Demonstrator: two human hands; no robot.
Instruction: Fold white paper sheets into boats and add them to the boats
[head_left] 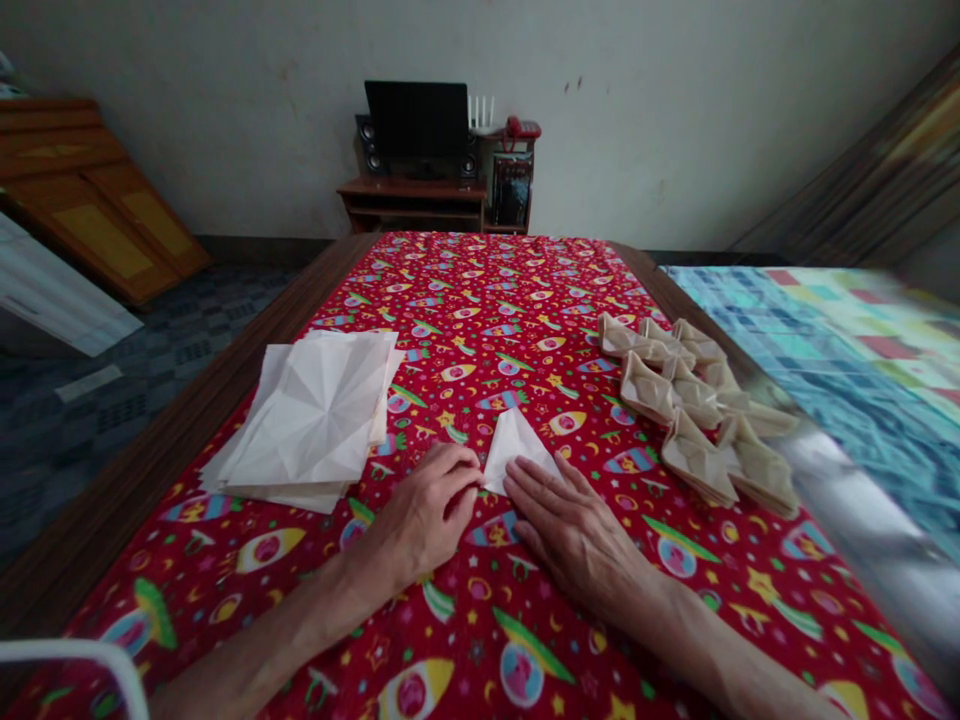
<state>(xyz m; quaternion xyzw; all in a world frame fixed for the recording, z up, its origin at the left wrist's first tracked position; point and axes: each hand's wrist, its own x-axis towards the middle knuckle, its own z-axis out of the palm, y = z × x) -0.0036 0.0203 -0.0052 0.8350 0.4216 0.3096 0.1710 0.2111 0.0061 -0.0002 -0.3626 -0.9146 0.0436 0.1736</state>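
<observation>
A small white sheet of paper, folded to a triangle-like shape, lies flat on the red patterned cloth in front of me. My left hand pinches its lower left corner between thumb and fingertips. Across the lower right part of the paper rests my right hand, fingers stretched out and pressing it down; that part is hidden under them. To the left lies a stack of creased paper sheets. Several folded paper pieces with pointed ends sit in rows on the right.
The red cloth covers a long table with brown wooden edges. A bed with a checked cover adjoins on the right. Beyond the table's far end stands a desk with a monitor. A white curved rail shows at lower left.
</observation>
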